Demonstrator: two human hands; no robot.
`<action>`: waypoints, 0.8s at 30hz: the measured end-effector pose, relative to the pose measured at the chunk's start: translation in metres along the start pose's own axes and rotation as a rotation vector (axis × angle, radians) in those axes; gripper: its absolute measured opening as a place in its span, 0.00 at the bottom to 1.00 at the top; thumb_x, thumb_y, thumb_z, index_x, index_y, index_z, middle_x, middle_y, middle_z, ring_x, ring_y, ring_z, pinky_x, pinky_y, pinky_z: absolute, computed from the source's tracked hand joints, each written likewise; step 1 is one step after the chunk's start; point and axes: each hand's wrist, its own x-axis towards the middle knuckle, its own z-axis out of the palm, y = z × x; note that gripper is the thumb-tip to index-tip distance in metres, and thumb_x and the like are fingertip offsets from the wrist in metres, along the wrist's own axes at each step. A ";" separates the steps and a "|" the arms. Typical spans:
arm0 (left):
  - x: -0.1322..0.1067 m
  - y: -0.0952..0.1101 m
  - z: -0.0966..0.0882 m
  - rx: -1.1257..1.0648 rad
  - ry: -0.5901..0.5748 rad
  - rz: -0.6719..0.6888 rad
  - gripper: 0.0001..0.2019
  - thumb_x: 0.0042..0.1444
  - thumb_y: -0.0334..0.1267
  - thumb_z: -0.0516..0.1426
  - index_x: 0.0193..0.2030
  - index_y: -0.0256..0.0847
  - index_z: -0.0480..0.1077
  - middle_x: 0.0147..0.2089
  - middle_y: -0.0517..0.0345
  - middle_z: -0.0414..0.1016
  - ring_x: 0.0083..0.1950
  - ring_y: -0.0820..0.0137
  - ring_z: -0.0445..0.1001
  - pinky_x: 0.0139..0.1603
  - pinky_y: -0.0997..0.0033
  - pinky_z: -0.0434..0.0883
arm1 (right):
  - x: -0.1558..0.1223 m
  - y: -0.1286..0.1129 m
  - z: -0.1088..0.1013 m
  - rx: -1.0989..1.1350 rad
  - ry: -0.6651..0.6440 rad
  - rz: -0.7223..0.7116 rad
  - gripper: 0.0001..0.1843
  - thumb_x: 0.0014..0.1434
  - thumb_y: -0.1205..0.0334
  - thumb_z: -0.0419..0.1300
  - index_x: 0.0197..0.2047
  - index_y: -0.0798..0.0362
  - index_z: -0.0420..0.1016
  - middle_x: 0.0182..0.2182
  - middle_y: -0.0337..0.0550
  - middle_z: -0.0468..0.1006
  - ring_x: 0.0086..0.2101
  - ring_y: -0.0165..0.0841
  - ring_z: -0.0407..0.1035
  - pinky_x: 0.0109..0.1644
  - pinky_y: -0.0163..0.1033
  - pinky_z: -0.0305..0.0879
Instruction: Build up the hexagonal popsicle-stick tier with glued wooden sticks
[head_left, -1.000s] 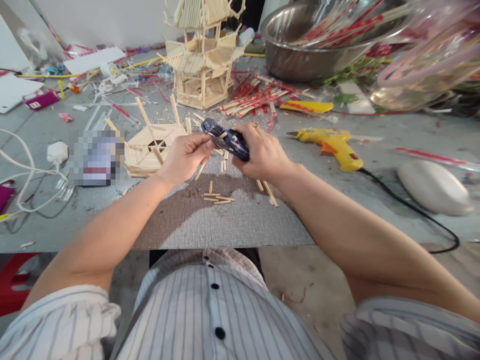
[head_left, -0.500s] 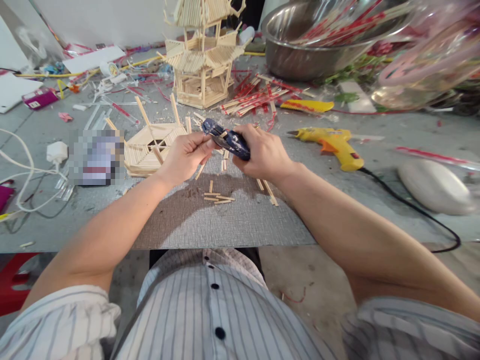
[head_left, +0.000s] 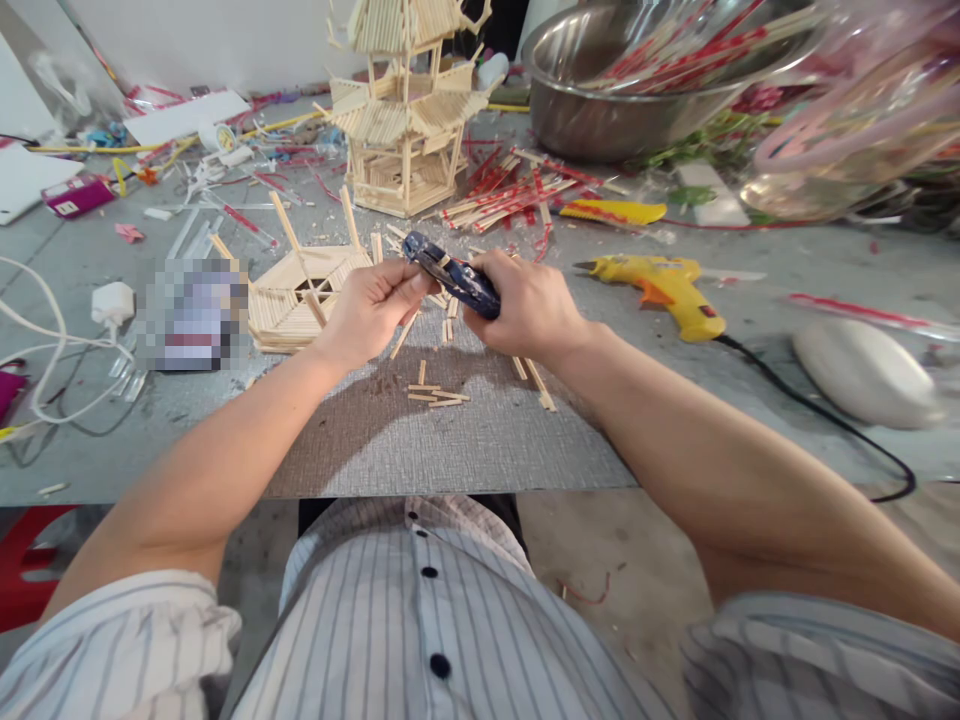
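Observation:
My right hand (head_left: 525, 303) is closed around a dark blue hand tool (head_left: 456, 275) that looks like cutting pliers, its far end pointing up and left. My left hand (head_left: 375, 305) pinches at the tool's left side; what lies between its fingertips is too small and hidden to name. A pale bit of wood shows against the tool. Behind the left wrist sits a low hexagonal frame of wooden sticks (head_left: 300, 290) with upright posts. Short cut sticks (head_left: 439, 397) lie on the table below the hands.
A tiered stick pagoda (head_left: 409, 130) stands at the back. Beside it are red-wrapped sticks (head_left: 510, 195), a yellow cutter knife (head_left: 613, 211) and a metal basin (head_left: 600, 120). To the right lie a yellow glue gun (head_left: 667, 285) and its cord; left, a blurred-out phone (head_left: 195, 315) and white cables.
The blue tool has turned slightly and looks narrower, as if its handles are closer together. Both hands stay almost in place.

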 end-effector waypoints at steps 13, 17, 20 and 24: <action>-0.001 0.003 0.003 0.105 0.056 -0.039 0.19 0.59 0.51 0.51 0.24 0.40 0.65 0.16 0.66 0.57 0.19 0.78 0.57 0.22 0.74 0.57 | 0.001 -0.002 0.000 -0.078 0.015 0.091 0.18 0.53 0.57 0.53 0.46 0.53 0.69 0.39 0.51 0.77 0.38 0.46 0.71 0.37 0.47 0.63; 0.000 0.001 0.004 0.087 0.036 -0.057 0.16 0.60 0.48 0.51 0.26 0.41 0.63 0.17 0.67 0.58 0.20 0.78 0.59 0.24 0.75 0.59 | 0.001 -0.002 0.003 -0.072 0.054 0.130 0.19 0.52 0.57 0.54 0.46 0.54 0.69 0.39 0.51 0.77 0.37 0.45 0.71 0.37 0.46 0.63; 0.001 -0.004 0.005 0.056 0.018 -0.105 0.12 0.61 0.44 0.52 0.29 0.41 0.62 0.18 0.67 0.60 0.21 0.78 0.61 0.27 0.75 0.62 | 0.002 0.002 0.005 -0.036 0.104 0.116 0.24 0.51 0.58 0.55 0.52 0.55 0.66 0.42 0.53 0.76 0.40 0.45 0.70 0.40 0.48 0.63; 0.001 -0.002 0.003 0.031 -0.027 -0.226 0.04 0.60 0.36 0.53 0.35 0.41 0.63 0.20 0.67 0.64 0.19 0.80 0.61 0.24 0.77 0.61 | 0.005 0.010 0.009 -0.018 0.156 0.117 0.29 0.53 0.57 0.55 0.58 0.56 0.62 0.47 0.57 0.73 0.44 0.47 0.68 0.45 0.51 0.62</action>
